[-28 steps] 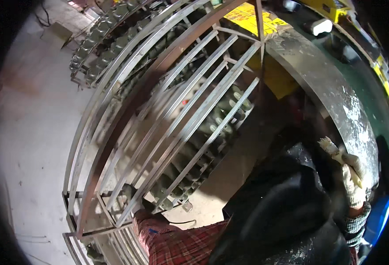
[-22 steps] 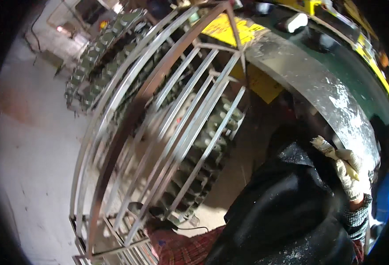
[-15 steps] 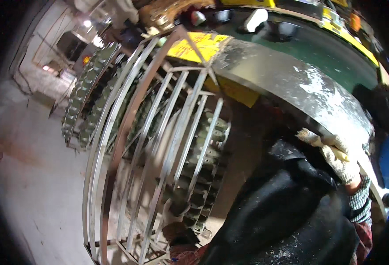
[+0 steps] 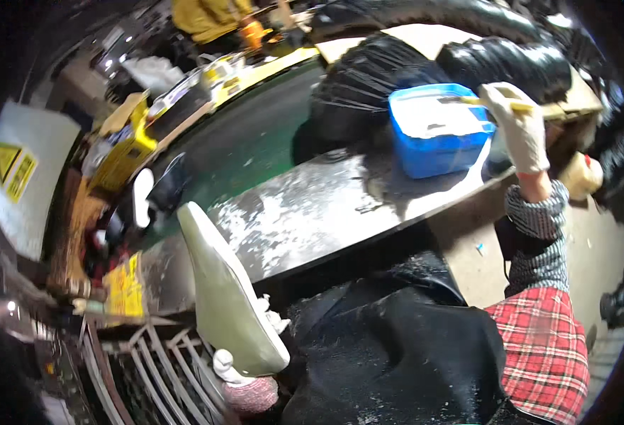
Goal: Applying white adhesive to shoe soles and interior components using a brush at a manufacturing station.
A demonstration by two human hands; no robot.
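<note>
Brush was pinched in right hand over blue tub; left hand fingers curled gripping white panel; load lightly, keep panel steady.

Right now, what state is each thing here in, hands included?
Right hand: gloved, gripping a brush handle over the tub.
Left hand: gloved, holding the pale curved piece.
Pale curved piece: upright, tilted.
Blue tub: open, whitish inside.
Metal bench: spattered white.

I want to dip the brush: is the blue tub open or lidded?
Open: the blue tub has no lid, pale contents show inside.
</note>
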